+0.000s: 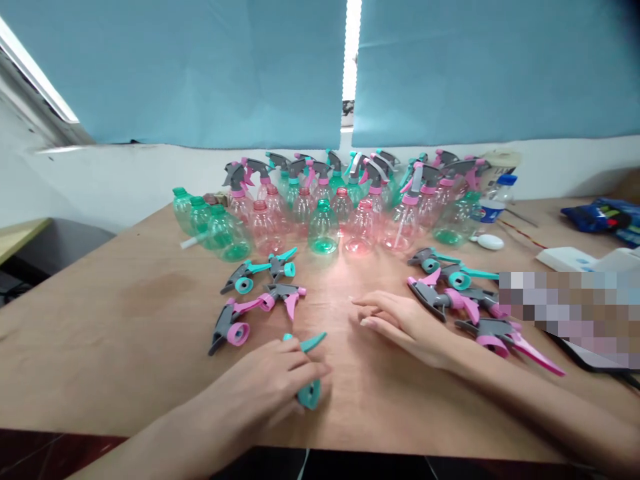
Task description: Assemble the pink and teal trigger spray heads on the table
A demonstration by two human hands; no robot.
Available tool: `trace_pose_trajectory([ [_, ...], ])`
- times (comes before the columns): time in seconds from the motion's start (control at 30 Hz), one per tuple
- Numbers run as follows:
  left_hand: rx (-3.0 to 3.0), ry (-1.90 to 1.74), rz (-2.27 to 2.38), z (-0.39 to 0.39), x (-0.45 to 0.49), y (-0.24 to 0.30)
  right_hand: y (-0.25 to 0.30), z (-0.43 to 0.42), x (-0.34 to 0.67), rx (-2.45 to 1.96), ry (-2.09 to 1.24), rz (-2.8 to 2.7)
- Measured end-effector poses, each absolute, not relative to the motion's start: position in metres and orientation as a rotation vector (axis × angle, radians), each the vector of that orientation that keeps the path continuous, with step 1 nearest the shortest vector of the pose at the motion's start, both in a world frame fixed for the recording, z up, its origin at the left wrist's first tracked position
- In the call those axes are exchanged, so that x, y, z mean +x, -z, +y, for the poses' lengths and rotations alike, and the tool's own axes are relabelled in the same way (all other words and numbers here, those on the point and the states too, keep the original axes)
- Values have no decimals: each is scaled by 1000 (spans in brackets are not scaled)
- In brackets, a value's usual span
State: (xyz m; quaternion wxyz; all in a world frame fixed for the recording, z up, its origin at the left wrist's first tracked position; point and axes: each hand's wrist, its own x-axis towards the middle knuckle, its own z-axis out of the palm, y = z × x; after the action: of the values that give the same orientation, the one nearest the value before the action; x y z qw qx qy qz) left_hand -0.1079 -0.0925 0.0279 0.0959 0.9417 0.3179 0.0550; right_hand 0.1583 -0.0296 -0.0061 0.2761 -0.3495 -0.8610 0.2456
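Observation:
My left hand (pixel 273 383) is closed around a teal and grey spray trigger head (pixel 307 393) near the front edge of the wooden table (pixel 125 333). My right hand (pixel 400 320) lies flat on the table with fingers stretched out, holding nothing, just left of a pile of pink and teal trigger heads (pixel 465 300). Several more trigger heads (pixel 260 293) lie to the left of the middle. Behind them stand several clear pink and green plastic bottles (pixel 325 227), some with triggers fitted.
A white wall and blue blinds rise behind the bottles. A water bottle (pixel 495 200), a white oval object (pixel 490 241), white boxes (pixel 570 259) and a blue packet (pixel 600 217) sit at the right. A blurred patch covers part of the right side.

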Motion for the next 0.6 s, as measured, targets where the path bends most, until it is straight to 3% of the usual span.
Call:
trace_pose_trajectory([
  [0.17,2546,-297,1079,-73,-47,-25,11,-29,171,-1032,-660,-2132],
  [0.37,2233,-794,1235,-20,-9,-8,27,-22,173,-1013,-563,-1813],
  [0.6,2137,-931,1225,-13,-6,6,26,-27,171,-954,-314,-2061],
])
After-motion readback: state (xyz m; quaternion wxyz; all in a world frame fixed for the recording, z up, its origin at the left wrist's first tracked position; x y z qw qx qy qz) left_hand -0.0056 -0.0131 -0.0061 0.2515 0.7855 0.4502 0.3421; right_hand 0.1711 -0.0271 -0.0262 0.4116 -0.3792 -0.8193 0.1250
